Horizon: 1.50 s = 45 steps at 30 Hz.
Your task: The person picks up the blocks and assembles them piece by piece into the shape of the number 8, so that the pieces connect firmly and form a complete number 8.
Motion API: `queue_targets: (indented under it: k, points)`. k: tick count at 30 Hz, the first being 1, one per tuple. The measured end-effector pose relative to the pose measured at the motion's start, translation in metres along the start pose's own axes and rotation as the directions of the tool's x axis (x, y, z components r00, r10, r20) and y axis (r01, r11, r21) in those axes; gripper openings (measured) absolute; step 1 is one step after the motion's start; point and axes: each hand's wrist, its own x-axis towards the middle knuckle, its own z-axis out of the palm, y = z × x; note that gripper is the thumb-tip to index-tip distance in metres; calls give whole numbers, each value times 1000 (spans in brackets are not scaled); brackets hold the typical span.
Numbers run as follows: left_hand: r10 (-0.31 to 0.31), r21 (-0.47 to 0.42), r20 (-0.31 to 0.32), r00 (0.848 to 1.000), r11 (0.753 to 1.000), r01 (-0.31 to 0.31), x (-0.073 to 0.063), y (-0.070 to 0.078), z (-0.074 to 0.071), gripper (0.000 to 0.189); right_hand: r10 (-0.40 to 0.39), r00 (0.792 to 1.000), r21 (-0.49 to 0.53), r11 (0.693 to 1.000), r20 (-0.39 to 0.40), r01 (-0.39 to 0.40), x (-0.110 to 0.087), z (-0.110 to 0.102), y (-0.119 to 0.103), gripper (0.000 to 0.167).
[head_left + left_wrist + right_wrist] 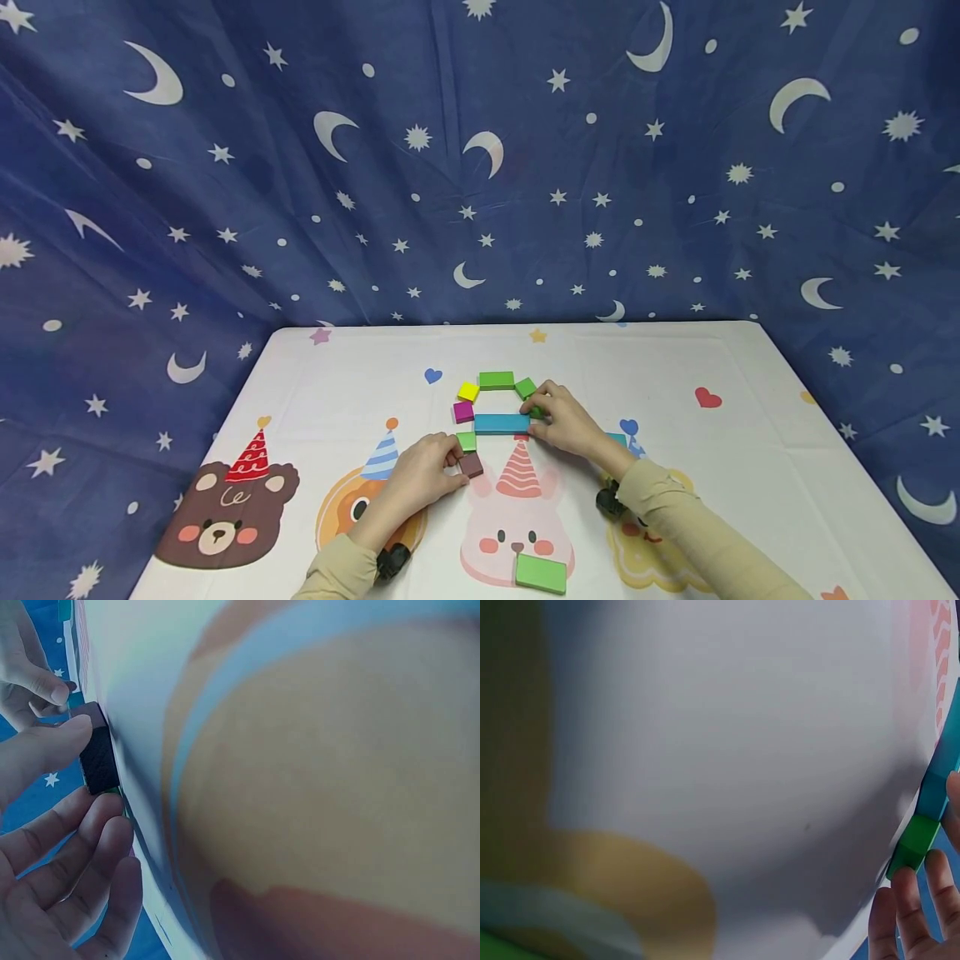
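Left grip pinches the brown block between thumb and fingers, at the near-left end of a rough ring of blocks on the table. Right grip is at the right end of the long blue block, fingers bent over a dark green block; cannot tell whether it grasps either one. The hand hides most of that dark green block in the head view; the right wrist view shows it just beside the blue block's end.

Around them: light green block just far of the brown one, close to the left fingers. Magenta block farther, then yellow block, long green block at the far side, small green block to its right, close to the right fingers. Blue block lies across the ring between the two hands.

Well apart: a large light green block at the near side, on the rabbit print. Another blue block at right, partly blocked by the right forearm. Left arm covers part of the orange animal print. Bear print far left, uncovered. Starry blue curtain behind the table.
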Motion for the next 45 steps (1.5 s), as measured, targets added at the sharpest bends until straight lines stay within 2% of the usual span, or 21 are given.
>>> queue_targets:
  k: [13,18,26,34,45]
  points:
    - [-1,2,1,1000,1000,1,0,-1,0,25,-23,1000,5,1000,-7,23,-1,-6,-1,28]
    - [-5,2,1,1000,1000,5,-1,-1,1,25,-31,999,40,999,-21,32,-3,-15,-6,32]
    - [1,-1,2,1000,1000,-1,-1,-1,1,25,-9,999,99,995,-35,13,-10,-34,-23,29]
    - [-4,4,4,1000,1000,4,0,-1,0,24,-75,994,99,992,-84,84,-26,-45,-33,32]
    - [7,4,-1,1000,1000,-7,0,-2,0,24,-148,979,82,984,-138,160,-64,-50,-43,29]
